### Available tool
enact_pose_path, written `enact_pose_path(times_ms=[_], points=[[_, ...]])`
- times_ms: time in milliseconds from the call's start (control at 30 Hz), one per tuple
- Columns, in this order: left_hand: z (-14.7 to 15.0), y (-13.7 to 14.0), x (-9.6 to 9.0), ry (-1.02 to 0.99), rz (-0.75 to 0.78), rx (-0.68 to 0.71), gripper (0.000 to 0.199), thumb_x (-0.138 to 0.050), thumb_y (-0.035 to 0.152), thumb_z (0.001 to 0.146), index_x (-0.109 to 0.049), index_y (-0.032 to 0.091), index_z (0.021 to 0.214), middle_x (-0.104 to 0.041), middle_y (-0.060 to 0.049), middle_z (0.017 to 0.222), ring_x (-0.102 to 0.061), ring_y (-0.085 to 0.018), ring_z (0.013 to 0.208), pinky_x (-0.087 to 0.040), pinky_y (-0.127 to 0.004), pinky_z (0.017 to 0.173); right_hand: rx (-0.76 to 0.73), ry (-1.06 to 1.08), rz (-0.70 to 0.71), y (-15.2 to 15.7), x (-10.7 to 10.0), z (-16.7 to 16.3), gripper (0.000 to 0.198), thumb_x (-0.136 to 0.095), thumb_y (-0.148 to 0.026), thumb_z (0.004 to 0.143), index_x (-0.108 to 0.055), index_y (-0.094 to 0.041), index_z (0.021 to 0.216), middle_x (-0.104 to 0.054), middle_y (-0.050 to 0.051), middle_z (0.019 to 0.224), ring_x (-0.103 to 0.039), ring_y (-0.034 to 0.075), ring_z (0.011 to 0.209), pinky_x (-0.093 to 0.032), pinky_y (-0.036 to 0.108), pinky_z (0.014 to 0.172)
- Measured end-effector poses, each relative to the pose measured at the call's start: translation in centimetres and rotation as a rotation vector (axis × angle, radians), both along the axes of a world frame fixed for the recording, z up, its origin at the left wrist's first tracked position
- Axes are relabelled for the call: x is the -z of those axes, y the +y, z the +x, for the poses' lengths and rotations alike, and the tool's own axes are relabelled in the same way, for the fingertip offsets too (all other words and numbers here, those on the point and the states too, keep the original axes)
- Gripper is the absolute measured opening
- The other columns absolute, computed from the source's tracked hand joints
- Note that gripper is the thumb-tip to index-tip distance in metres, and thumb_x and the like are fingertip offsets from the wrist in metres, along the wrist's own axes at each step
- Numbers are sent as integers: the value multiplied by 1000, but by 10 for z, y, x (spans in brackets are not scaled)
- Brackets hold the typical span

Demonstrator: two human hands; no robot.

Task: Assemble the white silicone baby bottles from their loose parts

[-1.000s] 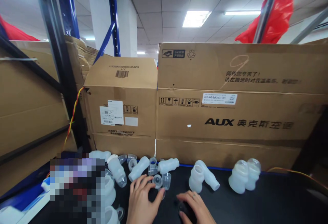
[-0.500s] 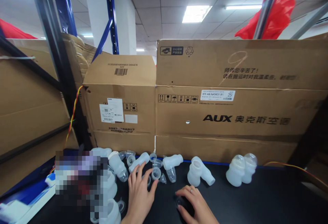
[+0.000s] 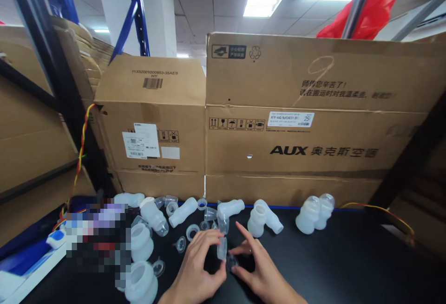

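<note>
My left hand [image 3: 200,264] pinches a short, translucent white plastic ring [image 3: 222,248] between thumb and fingers, seen edge-on. Close beside it, my right hand [image 3: 258,264] grips a small clear round plastic piece [image 3: 231,262] by its rim, the index finger raised. The two pieces are near each other; whether they touch I cannot tell. Just beyond my hands lies a milky elbow-shaped part [image 3: 230,207] with a clear cup-like end. Left of my left hand are a loose clear valve-like disc [image 3: 180,244] and another white ring [image 3: 192,232].
Milky wide-mouthed parts [image 3: 141,283] stand at the left, beside a pixelated patch [image 3: 101,248]. More milky pieces [image 3: 257,220] and a bellied pair [image 3: 308,216] sit along the back of the black table [image 3: 334,267]. Cardboard panels [image 3: 296,132] wall the back; a dark post [image 3: 66,86] rises left.
My left hand has picked up the white ring from among the loose parts and moved right and nearer. My right hand has brought the clear piece toward it. The view has tipped down slightly.
</note>
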State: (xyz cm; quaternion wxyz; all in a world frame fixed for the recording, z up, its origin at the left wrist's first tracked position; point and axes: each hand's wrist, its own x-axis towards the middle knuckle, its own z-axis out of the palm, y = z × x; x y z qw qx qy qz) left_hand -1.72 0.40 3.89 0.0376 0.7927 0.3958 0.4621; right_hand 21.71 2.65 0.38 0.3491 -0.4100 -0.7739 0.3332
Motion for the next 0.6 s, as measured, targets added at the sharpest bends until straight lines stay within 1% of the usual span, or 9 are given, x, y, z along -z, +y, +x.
enact_pose_path(times_ms=[67, 133, 233, 300, 333, 433, 500, 533, 600], points=[[4, -5, -7, 48, -70, 56, 46, -66, 5, 70, -61, 26, 112, -72, -6, 111, -71, -24, 107, -58, -38, 95, -42, -5, -13, -5, -7, -1, 98, -74, -23, 85, -16, -34, 163, -73, 5, 123, -62, 27, 119, -40, 51, 114], [6, -8, -11, 93, -156, 76, 49, -68, 7, 73, -65, 27, 117, -69, -6, 110, -70, -23, 103, -59, -36, 93, -82, 6, -3, -8, -12, 0, 95, -71, -21, 87, -17, -34, 164, -66, 7, 135, -60, 27, 124, -40, 50, 115], [10, -9, -11, 126, -286, 67, 48, -70, 12, 78, -68, 31, 122, -69, -6, 111, -69, -24, 104, -58, -38, 95, -84, 44, 38, -11, -17, 4, 87, -59, -10, 86, -23, -33, 162, -56, 9, 147, -57, 25, 129, -40, 49, 117], [13, -7, -8, 131, -375, 53, 49, -73, 15, 78, -68, 31, 123, -69, -6, 114, -67, -25, 108, -57, -42, 98, -61, 61, 71, -11, -20, 4, 82, -55, -5, 82, -33, -31, 156, -56, 9, 145, -57, 25, 128, -42, 48, 116], [14, -6, -6, 130, -412, 46, 51, -75, 16, 78, -67, 31, 125, -70, -6, 116, -67, -26, 109, -56, -43, 99, -53, 60, 90, -12, -22, 4, 74, -55, -6, 83, -40, -30, 152, -58, 9, 142, -58, 25, 127, -43, 47, 114], [15, -3, -1, 116, -466, 19, 65, -80, 18, 73, -62, 28, 135, -69, -8, 124, -64, -29, 117, -53, -48, 106, -22, 5, 142, -12, -29, 0, 38, -57, -19, 94, -59, -27, 131, -61, 9, 130, -60, 25, 121, -47, 44, 109], [15, -2, 1, 105, -475, -3, 75, -85, 23, 70, -58, 26, 140, -66, -9, 132, -60, -32, 124, -48, -51, 111, 5, -52, 154, -12, -31, -3, 23, -57, -29, 98, -66, -26, 120, -63, 9, 125, -61, 26, 117, -48, 44, 106], [15, -1, 2, 100, -474, -13, 76, -87, 27, 70, -59, 26, 140, -65, -10, 134, -58, -32, 127, -47, -52, 112, 16, -75, 155, -12, -31, -4, 21, -58, -32, 99, -69, -26, 116, -63, 10, 123, -61, 26, 116, -48, 44, 106], [15, 0, 2, 104, -467, -18, 62, -85, 33, 74, -66, 28, 132, -65, -9, 133, -58, -32, 127, -47, -52, 112, 24, -102, 149, -11, -31, -6, 21, -58, -36, 100, -73, -25, 110, -64, 10, 119, -61, 26, 114, -49, 43, 104]])
